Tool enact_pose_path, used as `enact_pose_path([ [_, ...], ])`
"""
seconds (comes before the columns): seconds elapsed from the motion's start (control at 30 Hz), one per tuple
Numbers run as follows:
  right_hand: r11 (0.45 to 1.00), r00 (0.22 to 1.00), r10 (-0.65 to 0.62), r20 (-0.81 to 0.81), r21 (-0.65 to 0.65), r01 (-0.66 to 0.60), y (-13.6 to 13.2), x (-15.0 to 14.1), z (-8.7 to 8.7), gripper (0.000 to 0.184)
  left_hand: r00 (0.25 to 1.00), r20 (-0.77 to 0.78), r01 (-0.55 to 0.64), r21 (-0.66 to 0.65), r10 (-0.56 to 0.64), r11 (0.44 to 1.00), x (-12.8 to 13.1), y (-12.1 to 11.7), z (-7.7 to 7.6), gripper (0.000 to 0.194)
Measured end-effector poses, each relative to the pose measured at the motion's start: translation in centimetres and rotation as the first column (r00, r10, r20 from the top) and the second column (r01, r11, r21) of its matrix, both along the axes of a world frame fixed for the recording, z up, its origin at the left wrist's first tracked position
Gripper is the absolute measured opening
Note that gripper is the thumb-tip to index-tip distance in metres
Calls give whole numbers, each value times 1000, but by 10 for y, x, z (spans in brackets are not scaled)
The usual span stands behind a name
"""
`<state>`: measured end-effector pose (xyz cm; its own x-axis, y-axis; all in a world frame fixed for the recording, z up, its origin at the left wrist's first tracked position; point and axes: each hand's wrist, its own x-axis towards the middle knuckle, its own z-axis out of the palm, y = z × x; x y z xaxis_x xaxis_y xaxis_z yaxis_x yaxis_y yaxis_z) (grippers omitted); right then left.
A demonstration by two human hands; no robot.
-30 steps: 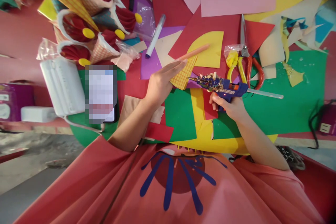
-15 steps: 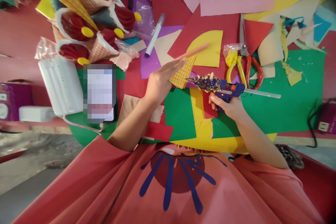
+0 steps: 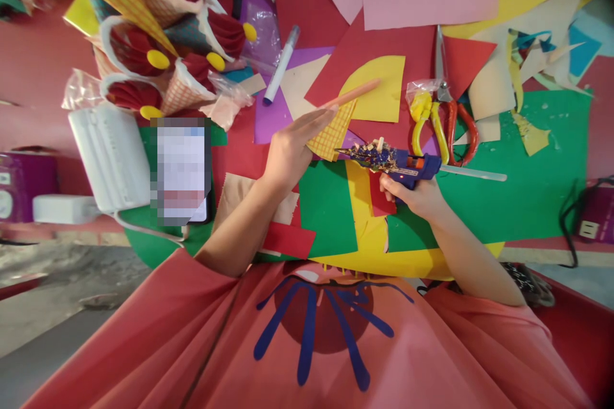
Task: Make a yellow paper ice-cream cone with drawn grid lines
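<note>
My left hand (image 3: 290,144) presses on a yellow checkered sheet (image 3: 337,131), its fingers straight and close together along the top edge. A narrow peach strip (image 3: 359,92) runs up from the fingertips, over a yellow quarter-circle piece (image 3: 387,86). My thumb is hidden. In my right hand (image 3: 415,195) is a blue glue gun (image 3: 417,168), fingers wrapped round its handle. Bits of debris crust its front, and a clear glue stick (image 3: 474,172) juts from the back. Its nozzle points left, close to the lower right edge of the checkered sheet.
Scissors (image 3: 444,83) with red and yellow handles lie beyond the glue gun. A marker (image 3: 281,65) rests on purple paper. Finished-looking fabric cones (image 3: 185,92) crowd the upper left, above a white power bank (image 3: 110,156) and a phone (image 3: 182,172). Paper scraps (image 3: 530,131) lie at right.
The glue gun in my right hand has shifted slightly left, its nozzle now nearer the checkered sheet. My left hand stays in place on the sheet.
</note>
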<state>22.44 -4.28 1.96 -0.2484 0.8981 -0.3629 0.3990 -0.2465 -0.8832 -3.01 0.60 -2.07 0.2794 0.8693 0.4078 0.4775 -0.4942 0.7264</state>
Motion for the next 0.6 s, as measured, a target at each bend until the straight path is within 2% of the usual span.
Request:
enact_pose_path([
  [0.33,1000,999,17,35,-5,-17,1,-1,3,35,1000,24,-6,-49,7,999,-1,0,-1,64],
  [0.6,1000,1000,15,11,3,-15,1,-3,6,29,999,40,-19,-49,21,999,0,0,-3,56],
])
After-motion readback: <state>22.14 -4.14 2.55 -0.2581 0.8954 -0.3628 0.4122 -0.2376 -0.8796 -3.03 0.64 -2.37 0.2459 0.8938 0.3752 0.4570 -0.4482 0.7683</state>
